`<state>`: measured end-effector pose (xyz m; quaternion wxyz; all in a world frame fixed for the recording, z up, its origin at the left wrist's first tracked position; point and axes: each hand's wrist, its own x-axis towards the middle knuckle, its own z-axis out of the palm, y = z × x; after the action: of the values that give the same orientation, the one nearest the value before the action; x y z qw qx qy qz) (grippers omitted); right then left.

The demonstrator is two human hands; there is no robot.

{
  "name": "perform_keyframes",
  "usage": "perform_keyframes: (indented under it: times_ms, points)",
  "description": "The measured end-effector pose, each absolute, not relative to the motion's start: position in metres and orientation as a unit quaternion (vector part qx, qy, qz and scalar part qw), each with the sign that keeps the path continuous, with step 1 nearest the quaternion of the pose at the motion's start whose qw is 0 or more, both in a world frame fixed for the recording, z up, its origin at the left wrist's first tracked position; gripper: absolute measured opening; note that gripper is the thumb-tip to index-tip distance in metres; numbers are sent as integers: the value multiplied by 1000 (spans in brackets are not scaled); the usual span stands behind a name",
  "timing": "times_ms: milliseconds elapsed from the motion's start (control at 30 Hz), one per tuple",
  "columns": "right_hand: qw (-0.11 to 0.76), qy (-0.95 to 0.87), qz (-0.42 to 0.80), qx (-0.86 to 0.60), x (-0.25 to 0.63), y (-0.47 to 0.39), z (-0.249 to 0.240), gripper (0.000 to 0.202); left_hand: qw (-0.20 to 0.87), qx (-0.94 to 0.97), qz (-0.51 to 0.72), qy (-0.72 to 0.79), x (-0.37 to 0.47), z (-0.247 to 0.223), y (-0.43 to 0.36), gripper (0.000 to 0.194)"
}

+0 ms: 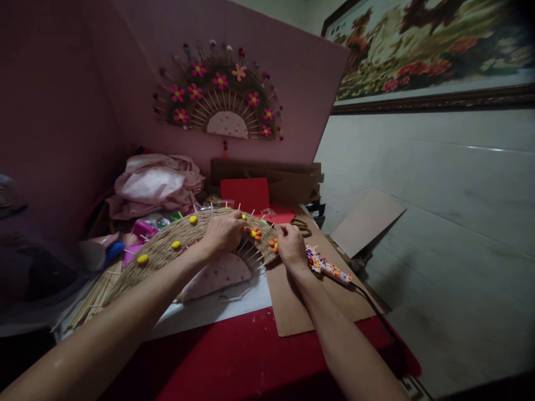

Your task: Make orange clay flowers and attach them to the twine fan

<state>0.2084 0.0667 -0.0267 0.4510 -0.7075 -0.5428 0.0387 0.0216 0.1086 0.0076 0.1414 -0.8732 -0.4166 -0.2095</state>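
Observation:
A large half-round fan (161,253) wrapped in brown twine lies across the table, with thin sticks poking past its outer edge. Yellow buttons of clay or foam (176,244) dot its band, and an orange-petalled flower (253,234) sits around one yellow centre. My left hand (224,231) rests over the band, fingers closed beside that flower; whatever they grip is hidden. At the fan's right end, my right hand (291,246) is pinched close to a second orange flower (273,244), its held item too small to make out. Below the band is a pink dotted half-circle (217,275).
A flower-patterned glue gun (330,269) with a black cord lies on brown cardboard (290,306) at right. Scissors (301,225) and red card (245,192) are behind. Pink cloth (159,184) is heaped back left. A finished-looking fan (225,100) hangs above.

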Motion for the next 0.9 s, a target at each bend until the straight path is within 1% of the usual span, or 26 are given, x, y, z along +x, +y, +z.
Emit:
perform_keyframes:
  times_ms: [367,567,733,900]
  points:
    - [448,-537,33,-714,208,66,-26,28,167,-881,-144,-418,25,5,96,28]
    - [452,-535,38,-713,206,64,-23,26,168,-876,-160,-422,22,5,92,32]
    - [450,-538,36,-712,207,65,-24,26,182,-886,-126,-408,22,4,86,38]
    - [453,-536,33,-712,208,67,-26,26,178,-880,-137,-418,25,8,88,36]
